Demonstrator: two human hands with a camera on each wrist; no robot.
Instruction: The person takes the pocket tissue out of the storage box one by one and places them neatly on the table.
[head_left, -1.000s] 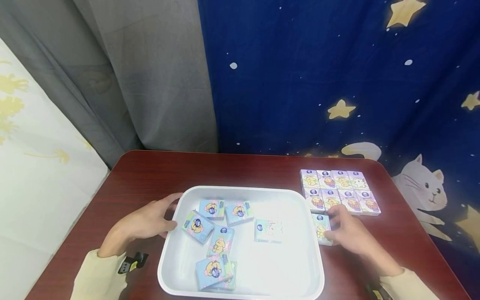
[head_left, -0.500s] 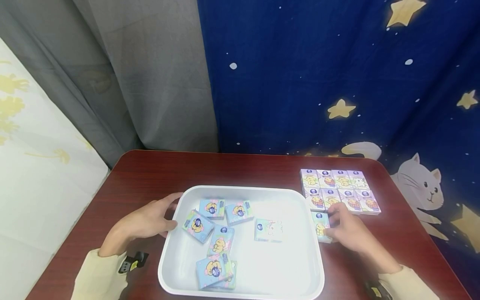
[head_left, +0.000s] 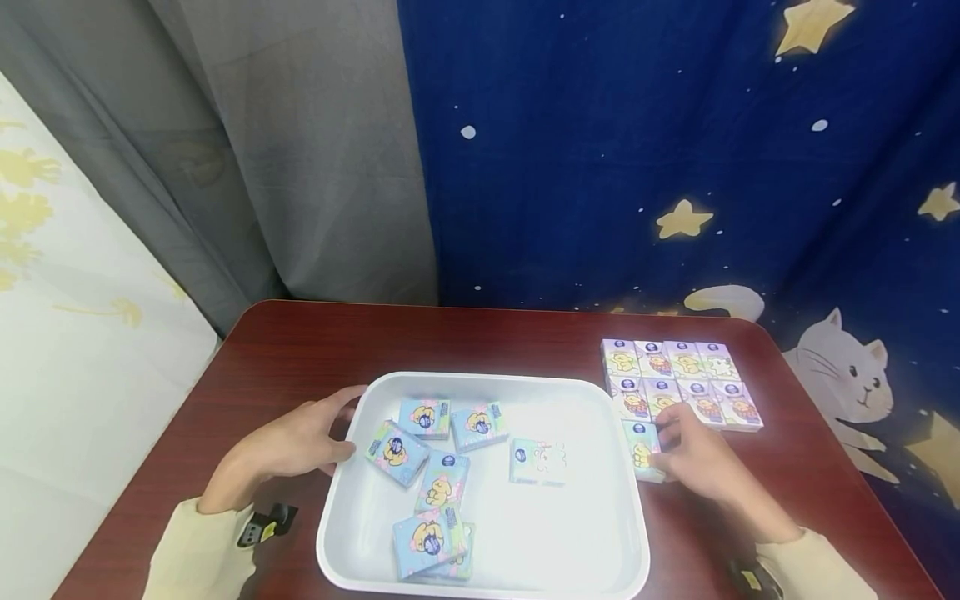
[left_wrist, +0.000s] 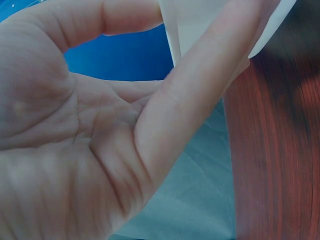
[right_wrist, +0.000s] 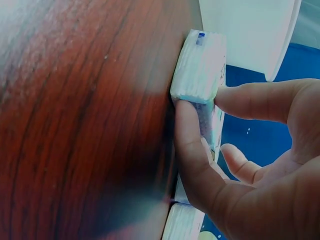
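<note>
"What's the biggest thing over there?"

"The navy fabric curtain with yellow stars (head_left: 570, 167), upper right of the frame. Below it, the dark red wood-grained table (head_left: 247, 367)."

"And on that?"

"A white rectangular tray (head_left: 555, 533) with rounded corners, lower centre. Seven small light-blue printed packs (head_left: 441, 492) lie in it, mostly toward its left side, one partly atop another."

"Right of it?"

"A block of eight lilac printed packs (head_left: 678, 383), two rows of four."

"The person's hands?"

"Left hand (head_left: 296, 437): spread, thumb and fingers apart, touching the tray's left rim. Right hand (head_left: 701, 458): nearly closed, pinching one boxy pale blue-green pack (head_left: 639, 446) at lower right, between lilac block and tray rim."
</note>
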